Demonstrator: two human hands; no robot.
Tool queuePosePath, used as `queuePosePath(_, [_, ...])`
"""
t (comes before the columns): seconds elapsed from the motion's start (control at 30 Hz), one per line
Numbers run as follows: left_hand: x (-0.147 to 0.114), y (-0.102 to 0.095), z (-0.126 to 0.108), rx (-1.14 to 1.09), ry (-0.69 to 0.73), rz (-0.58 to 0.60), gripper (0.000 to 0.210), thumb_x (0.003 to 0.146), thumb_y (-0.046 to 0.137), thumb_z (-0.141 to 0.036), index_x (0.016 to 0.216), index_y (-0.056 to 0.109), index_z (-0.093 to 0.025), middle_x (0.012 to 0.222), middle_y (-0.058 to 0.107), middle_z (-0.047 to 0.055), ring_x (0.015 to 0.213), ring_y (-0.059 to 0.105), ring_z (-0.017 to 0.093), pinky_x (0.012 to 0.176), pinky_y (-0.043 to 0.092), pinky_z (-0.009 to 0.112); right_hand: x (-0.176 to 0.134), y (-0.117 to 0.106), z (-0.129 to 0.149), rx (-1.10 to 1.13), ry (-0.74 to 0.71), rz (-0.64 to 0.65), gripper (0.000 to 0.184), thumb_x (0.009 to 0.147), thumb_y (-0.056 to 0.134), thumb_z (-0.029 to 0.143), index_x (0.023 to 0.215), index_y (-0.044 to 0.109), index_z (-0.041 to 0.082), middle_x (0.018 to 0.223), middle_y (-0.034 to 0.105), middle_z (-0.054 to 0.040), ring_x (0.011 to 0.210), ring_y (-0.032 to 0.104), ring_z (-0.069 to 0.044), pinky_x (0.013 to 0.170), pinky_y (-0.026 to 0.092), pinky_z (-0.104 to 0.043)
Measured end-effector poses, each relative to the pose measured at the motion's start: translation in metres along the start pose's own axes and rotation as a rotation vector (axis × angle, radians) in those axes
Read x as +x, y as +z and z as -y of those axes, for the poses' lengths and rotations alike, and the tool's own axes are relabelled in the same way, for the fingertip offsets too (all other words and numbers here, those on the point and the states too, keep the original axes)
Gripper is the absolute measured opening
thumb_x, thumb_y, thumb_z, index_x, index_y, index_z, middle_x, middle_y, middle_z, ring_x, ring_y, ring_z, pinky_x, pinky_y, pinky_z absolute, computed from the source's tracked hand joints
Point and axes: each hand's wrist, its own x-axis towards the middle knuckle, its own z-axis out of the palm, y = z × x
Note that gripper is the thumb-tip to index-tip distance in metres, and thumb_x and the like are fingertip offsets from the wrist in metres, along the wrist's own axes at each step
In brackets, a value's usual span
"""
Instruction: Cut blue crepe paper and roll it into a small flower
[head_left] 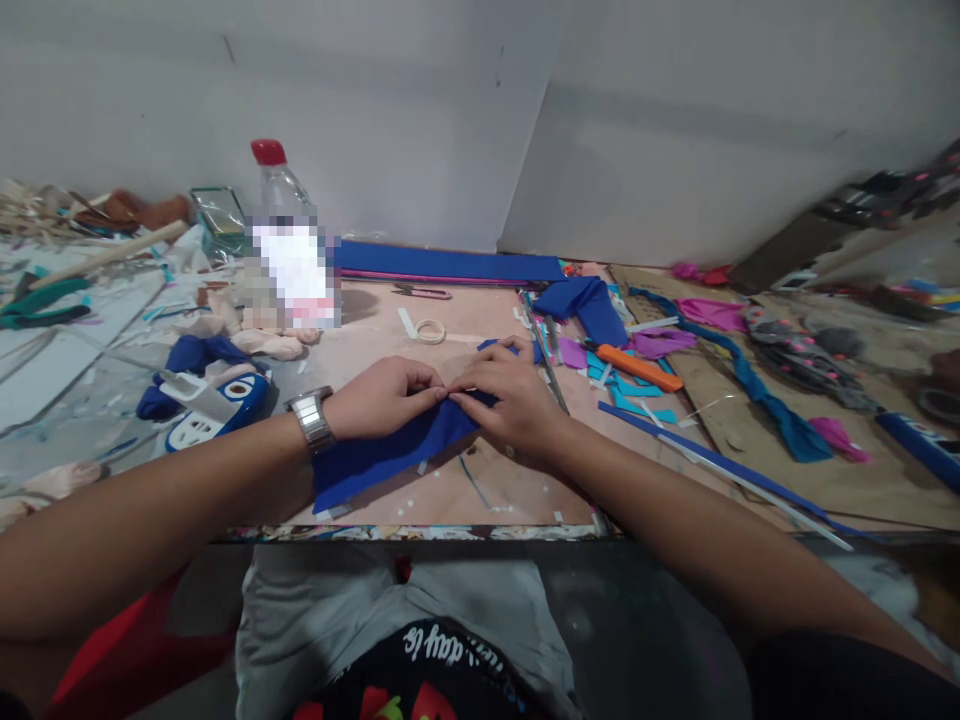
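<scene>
A strip of blue fabric [390,455] lies slantwise on the table in front of me, its upper edge pinched between both hands. My left hand [390,397], with a metal watch [310,420] at the wrist, is closed on that edge with thumb and forefinger. Against its fingertips, my right hand [510,400] is closed on the same fabric, covering part of it. A bit of blue cloth shows beyond the right knuckles. Just past the hands lies a cream ring-shaped roll [430,331], and behind it small pink-handled thread snips [422,292].
A red-capped bottle [279,190] stands at back left. Near my left forearm lies a blue-and-white tool [217,408]; green-handled pliers [45,303] are farther left. To the right are an orange cutter [637,367], fabric scraps and a blue strip [720,468]. A wall [375,120] rises behind.
</scene>
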Motion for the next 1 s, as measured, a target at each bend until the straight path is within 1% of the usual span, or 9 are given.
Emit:
queuePosePath(0.07, [-0.002,0.002,-0.003,0.175,0.037,-0.056,0.032,0.102,0.052,-0.037,0.092,0.075,-0.018,0.079,0.073,0.003,0.072,0.063,0.017,0.069,0.042,0.027,0.000,0.001,0.000,-0.017,0.004,-0.012,0.011,0.097,0.067,0.028,0.092,0.077,0.025,0.091,0.083,-0.0005,0.100,0.065,-0.025,0.104,0.025,-0.049])
queuePosePath(0.13, [-0.005,0.005,-0.005,0.374,0.055,-0.094,0.030,0.103,0.050,-0.033,0.098,0.076,-0.019,0.085,0.077,0.006,0.076,0.067,0.020,0.070,0.042,0.029,0.000,0.002,0.000,-0.027,0.025,-0.019,0.011,0.096,0.068,0.029,0.090,0.076,0.024,0.090,0.082,-0.0014,0.100,0.064,-0.025,0.102,0.025,-0.049])
queuePosePath(0.2, [-0.007,0.008,-0.007,0.516,0.081,-0.092,0.030,0.104,0.047,-0.031,0.102,0.075,-0.019,0.089,0.079,0.008,0.077,0.069,0.022,0.069,0.042,0.031,0.000,0.002,0.000,-0.028,0.044,-0.018,0.010,0.095,0.067,0.028,0.089,0.075,0.023,0.089,0.081,-0.0022,0.101,0.064,-0.026,0.102,0.025,-0.049])
queuePosePath(0.27, [-0.008,0.009,-0.006,0.582,0.106,-0.083,0.031,0.106,0.045,-0.031,0.104,0.073,-0.019,0.091,0.079,0.008,0.077,0.070,0.022,0.068,0.042,0.031,0.000,0.001,0.001,-0.023,0.049,-0.011,0.009,0.094,0.066,0.027,0.090,0.073,0.023,0.089,0.080,-0.0028,0.101,0.063,-0.026,0.102,0.025,-0.049])
queuePosePath(0.4, [-0.008,0.011,-0.003,0.603,0.134,-0.092,0.031,0.107,0.044,-0.031,0.104,0.072,-0.019,0.092,0.080,0.008,0.077,0.071,0.021,0.067,0.042,0.031,0.000,0.001,0.002,-0.006,0.054,0.013,0.009,0.095,0.062,0.026,0.090,0.070,0.023,0.090,0.077,-0.0037,0.099,0.062,-0.026,0.102,0.027,-0.049])
queuePosePath(0.57, [-0.008,0.012,-0.001,0.574,0.173,-0.128,0.030,0.107,0.044,-0.033,0.104,0.071,-0.020,0.094,0.079,0.007,0.080,0.072,0.021,0.069,0.044,0.031,0.001,0.003,0.004,0.013,0.079,0.039,0.009,0.095,0.058,0.023,0.091,0.065,0.021,0.094,0.075,-0.0052,0.100,0.061,-0.025,0.099,0.028,-0.047])
queuePosePath(0.77, [-0.008,0.011,-0.005,0.514,0.137,-0.134,0.022,0.101,0.051,-0.028,0.101,0.071,-0.020,0.091,0.078,0.006,0.079,0.071,0.021,0.070,0.045,0.031,0.001,0.004,0.002,0.019,0.089,0.044,0.006,0.094,0.059,0.025,0.092,0.064,0.022,0.093,0.074,-0.0051,0.100,0.060,-0.026,0.099,0.028,-0.047])
queuePosePath(1.0, [-0.009,0.009,-0.006,0.504,0.125,-0.133,0.027,0.101,0.050,-0.033,0.101,0.073,-0.019,0.089,0.079,0.007,0.076,0.070,0.022,0.068,0.042,0.031,0.000,0.004,0.003,0.024,0.085,0.050,0.006,0.093,0.055,0.023,0.090,0.060,0.021,0.095,0.072,-0.0057,0.097,0.060,-0.025,0.100,0.028,-0.047])
